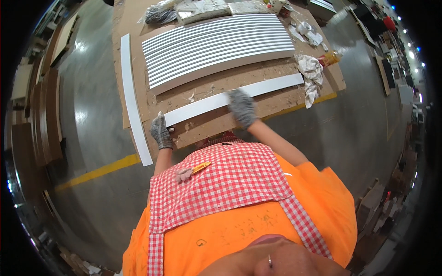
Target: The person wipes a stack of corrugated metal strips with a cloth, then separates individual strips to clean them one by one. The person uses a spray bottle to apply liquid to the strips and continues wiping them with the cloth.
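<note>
A long white strip (pixel 202 106) lies along the near side of a cardboard-covered table. At its left end, my left hand (pixel 161 132), in a grey work glove, is closed on the strip's end. My right hand (pixel 242 108), gloved the same way, is over the strip's middle and smeared by motion. Its fingers are too blurred to show whether they hold anything. Beyond the strip sits a row of several similar white strips (pixel 216 53) laid side by side. Another white strip (pixel 133 101) lies lengthwise at the table's left, its near end sticking out past the edge.
The cardboard-covered table (pixel 103 9) is not the only surface; a grey floor (pixel 96 83) surrounds it. A crumpled white cloth (pixel 310 76) and a bottle of yellowish liquid (pixel 329 59) are at the right edge. Wrapped blocks (pixel 202 11) stand at the back.
</note>
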The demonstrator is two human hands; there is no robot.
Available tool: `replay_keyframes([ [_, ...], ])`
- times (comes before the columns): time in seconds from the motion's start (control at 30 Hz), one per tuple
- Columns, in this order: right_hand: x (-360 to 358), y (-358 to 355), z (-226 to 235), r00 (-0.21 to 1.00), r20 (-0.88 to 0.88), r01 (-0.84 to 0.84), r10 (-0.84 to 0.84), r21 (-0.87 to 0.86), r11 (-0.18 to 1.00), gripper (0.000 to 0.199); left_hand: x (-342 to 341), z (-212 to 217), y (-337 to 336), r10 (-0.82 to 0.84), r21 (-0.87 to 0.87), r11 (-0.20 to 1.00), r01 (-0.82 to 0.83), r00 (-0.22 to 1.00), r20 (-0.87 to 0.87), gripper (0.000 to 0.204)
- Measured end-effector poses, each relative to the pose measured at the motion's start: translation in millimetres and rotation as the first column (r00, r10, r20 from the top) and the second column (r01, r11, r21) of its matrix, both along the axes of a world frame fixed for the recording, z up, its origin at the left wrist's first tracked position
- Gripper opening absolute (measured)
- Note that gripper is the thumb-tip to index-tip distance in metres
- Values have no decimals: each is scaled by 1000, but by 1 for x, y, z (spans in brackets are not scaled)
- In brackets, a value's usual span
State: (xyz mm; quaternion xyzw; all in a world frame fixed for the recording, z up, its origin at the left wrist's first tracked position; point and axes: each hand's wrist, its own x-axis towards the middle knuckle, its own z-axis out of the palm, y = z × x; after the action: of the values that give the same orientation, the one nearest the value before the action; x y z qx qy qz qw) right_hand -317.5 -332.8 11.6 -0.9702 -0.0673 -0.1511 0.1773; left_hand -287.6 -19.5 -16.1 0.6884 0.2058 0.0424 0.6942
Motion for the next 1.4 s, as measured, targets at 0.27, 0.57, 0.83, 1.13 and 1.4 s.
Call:
replay_keyframes([
  [0.27, 11, -80, 4, 984, 26, 167, -174, 169, 971, 19, 4, -31, 18, 92, 198, 971, -131, 977, 191, 16],
  [0.57, -7, -31, 37, 981, -171, 101, -88, 67, 993, 23, 2, 67, 32, 48, -118, 992, -48, 999, -2, 24],
  [0.83, -8, -219, 2, 889, -44, 456, -457, -17, 890, 23, 32, 69, 52, -119, -188, 979, 83, 975, -188, 27],
  [1.13, -7, -15, 39, 996, -88, 28, -4, 272, 962, 31, 41, 101, 22, 56, 245, 969, -40, 996, -62, 24],
  [1.4, -23, -242, -14, 761, -37, 649, -648, 59, 759, 23, 37, 103, 39, -127, 516, 850, 108, 992, 2, 26],
])
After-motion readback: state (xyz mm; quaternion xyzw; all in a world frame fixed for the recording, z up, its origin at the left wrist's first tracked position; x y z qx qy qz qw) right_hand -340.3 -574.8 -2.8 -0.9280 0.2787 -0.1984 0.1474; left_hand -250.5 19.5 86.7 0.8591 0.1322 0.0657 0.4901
